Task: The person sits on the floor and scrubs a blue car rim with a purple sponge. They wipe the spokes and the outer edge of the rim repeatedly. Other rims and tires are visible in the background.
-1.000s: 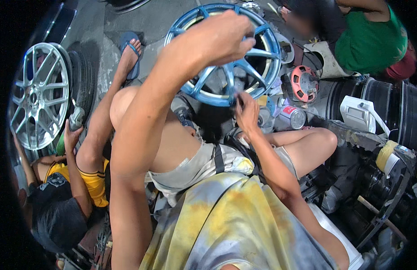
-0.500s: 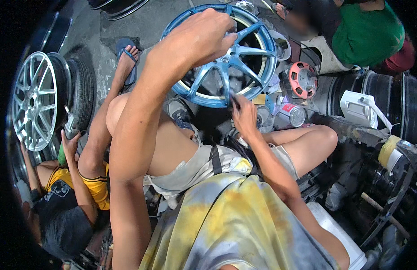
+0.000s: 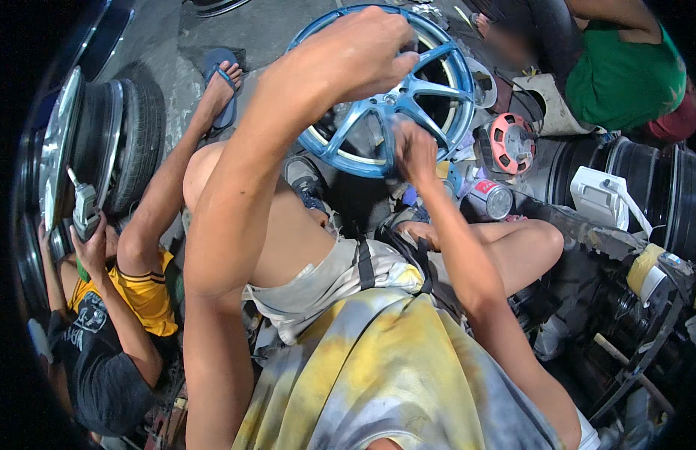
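Observation:
In front of me is a blue multi-spoke car wheel rim (image 3: 390,99), face up and wide. My left hand (image 3: 370,52) is over its upper left part, fingers curled and thumb bent in; what it grips is hidden beneath it. My right hand (image 3: 417,154) is at the rim's near right side, by a lower spoke. Its fingers are bunched together and somewhat blurred, with a dark patch at their tips that I cannot make out. The two hands are apart, one on the far side of the hub and one on the near side.
To the left, a co-worker in yellow shorts (image 3: 145,289) holds a grey tool (image 3: 85,206) beside a silver wheel (image 3: 60,150) and a tyre (image 3: 138,142). A tin can (image 3: 492,199), a red reel-like disc (image 3: 511,144) and a white case (image 3: 599,196) stand right. Another person in green (image 3: 625,79) sits far right.
My right hand has moved up and inward from the blue rim's near edge. In view, the rim has shifted slightly right. The co-worker's silver wheel has turned nearly edge-on.

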`<action>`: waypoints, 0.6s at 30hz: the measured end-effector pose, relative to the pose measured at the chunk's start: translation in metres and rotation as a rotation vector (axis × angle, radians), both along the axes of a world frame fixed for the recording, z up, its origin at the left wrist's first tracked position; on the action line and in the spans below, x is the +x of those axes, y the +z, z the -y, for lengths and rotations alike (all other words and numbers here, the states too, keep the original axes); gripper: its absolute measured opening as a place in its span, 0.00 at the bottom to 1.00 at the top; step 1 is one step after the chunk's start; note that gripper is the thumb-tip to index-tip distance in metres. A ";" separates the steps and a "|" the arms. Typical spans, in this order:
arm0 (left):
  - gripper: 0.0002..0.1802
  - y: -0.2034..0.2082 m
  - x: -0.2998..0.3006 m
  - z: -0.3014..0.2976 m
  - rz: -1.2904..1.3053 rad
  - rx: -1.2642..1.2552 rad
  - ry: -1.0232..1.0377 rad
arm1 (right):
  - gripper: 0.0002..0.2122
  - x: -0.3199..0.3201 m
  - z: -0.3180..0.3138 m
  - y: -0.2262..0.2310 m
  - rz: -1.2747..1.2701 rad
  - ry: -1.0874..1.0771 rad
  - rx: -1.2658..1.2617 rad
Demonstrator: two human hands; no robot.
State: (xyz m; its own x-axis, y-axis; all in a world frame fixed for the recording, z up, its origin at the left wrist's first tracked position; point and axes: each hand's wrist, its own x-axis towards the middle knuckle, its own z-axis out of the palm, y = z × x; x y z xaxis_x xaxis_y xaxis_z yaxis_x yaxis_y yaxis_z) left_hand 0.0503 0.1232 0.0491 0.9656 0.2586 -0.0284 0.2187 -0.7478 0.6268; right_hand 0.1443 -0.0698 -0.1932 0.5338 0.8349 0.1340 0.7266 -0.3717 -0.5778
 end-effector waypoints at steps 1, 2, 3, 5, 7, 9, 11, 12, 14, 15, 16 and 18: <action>0.15 -0.001 -0.001 0.001 0.018 0.030 0.016 | 0.11 0.008 -0.011 -0.004 0.070 0.030 -0.041; 0.14 -0.006 -0.002 0.002 0.037 0.059 0.032 | 0.11 0.008 -0.008 -0.006 0.088 0.060 -0.048; 0.14 -0.011 -0.007 0.000 0.054 0.096 0.057 | 0.12 0.004 -0.006 -0.005 0.105 0.099 -0.048; 0.14 -0.021 -0.012 -0.008 0.210 0.143 0.075 | 0.13 -0.004 0.012 0.007 0.155 0.200 -0.104; 0.16 -0.013 -0.018 -0.013 0.273 0.116 0.058 | 0.12 -0.020 0.043 0.030 0.198 0.325 -0.211; 0.16 -0.006 -0.020 -0.011 0.121 0.095 0.130 | 0.11 -0.014 0.042 0.035 0.339 0.445 -0.236; 0.15 -0.009 -0.023 -0.013 0.153 0.100 0.078 | 0.10 -0.009 0.028 0.030 0.459 0.529 -0.206; 0.15 -0.009 -0.021 -0.012 0.146 0.054 0.067 | 0.10 0.000 0.012 0.024 0.510 0.558 -0.167; 0.15 -0.020 -0.019 -0.015 0.258 0.078 0.071 | 0.07 0.013 -0.020 0.016 0.623 0.578 -0.229; 0.15 -0.024 -0.019 -0.016 0.311 0.093 0.075 | 0.07 0.012 -0.019 0.018 0.635 0.599 -0.230; 0.14 -0.012 -0.022 -0.017 0.155 0.068 0.073 | 0.08 0.010 -0.012 0.021 0.643 0.624 -0.227; 0.13 -0.022 -0.032 -0.022 0.328 0.173 0.098 | 0.09 0.012 0.005 0.022 0.549 0.703 -0.262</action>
